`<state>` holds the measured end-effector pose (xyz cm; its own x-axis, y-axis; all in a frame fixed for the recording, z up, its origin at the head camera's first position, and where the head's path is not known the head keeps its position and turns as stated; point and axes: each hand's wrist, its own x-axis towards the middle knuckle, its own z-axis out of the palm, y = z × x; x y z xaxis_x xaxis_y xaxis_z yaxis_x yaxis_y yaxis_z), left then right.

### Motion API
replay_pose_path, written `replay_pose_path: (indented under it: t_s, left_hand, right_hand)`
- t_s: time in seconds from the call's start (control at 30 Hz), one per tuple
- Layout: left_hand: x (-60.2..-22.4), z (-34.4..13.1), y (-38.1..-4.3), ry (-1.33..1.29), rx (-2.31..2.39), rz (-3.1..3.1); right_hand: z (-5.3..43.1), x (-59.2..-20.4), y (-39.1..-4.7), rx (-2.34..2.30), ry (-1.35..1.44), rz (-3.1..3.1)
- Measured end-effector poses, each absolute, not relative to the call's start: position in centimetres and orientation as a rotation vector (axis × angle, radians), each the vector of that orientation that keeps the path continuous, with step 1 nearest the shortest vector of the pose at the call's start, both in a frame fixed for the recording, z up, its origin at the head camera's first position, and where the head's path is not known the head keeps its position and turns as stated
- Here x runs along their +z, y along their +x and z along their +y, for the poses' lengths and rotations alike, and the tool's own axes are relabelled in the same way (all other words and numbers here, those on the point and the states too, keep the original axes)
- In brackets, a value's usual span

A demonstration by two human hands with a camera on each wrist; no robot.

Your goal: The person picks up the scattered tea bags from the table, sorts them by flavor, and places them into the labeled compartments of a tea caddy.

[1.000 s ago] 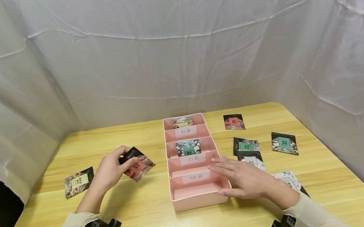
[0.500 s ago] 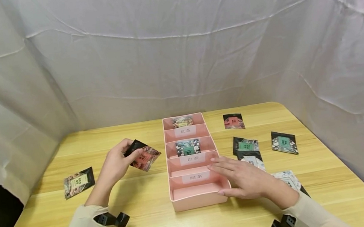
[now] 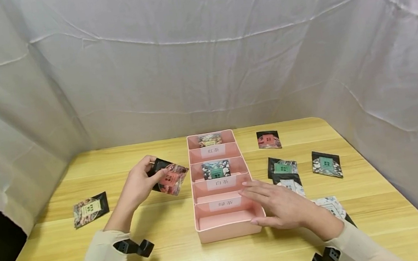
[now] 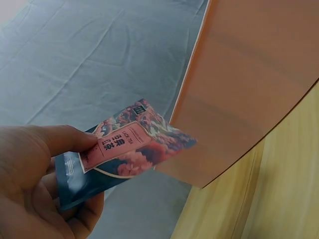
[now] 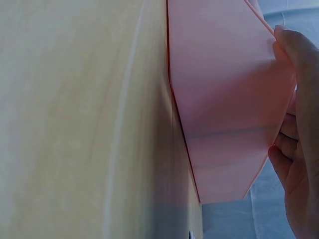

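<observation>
My left hand (image 3: 137, 186) pinches a black tea sachet (image 3: 174, 180) with a red label between thumb and fingers, raised just left of the pink divided box (image 3: 229, 232). The left wrist view shows the sachet (image 4: 132, 149) tilted, its printed front facing up, close to the box's side wall (image 4: 239, 94). My right hand (image 3: 282, 204) rests on the box's right rim near the front corner, fingers extended over the edge. A yellow-labelled sachet (image 3: 210, 140) stands in the rear compartment. A green-labelled sachet (image 3: 216, 170) stands in a compartment nearer the middle.
Left on the table lies a yellow-labelled sachet (image 3: 90, 209). On the right lie a red-labelled sachet (image 3: 268, 140), green-labelled ones (image 3: 326, 164) and white-labelled ones (image 3: 329, 206), partly behind the right hand and forearm. White paper labels (image 3: 213, 151) mark the dividers. Pale curtains (image 3: 194, 75) surround the table.
My left hand has carried the red-labelled sachet rightward and slightly away from me, closer to the box. The right hand and the box have stayed in place.
</observation>
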<state>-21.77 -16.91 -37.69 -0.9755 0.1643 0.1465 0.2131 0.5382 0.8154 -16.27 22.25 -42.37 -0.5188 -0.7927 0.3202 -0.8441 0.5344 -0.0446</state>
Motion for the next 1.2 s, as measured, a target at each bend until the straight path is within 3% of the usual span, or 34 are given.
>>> replay_pose_path:
  t_s: [1.2]
  left_hand:
    - [-39.2,-16.3,-21.7,-0.448,-1.526,-2.693]
  right_hand:
    - [22.2,-42.4,-16.2,0.297,1.373,-2.503]
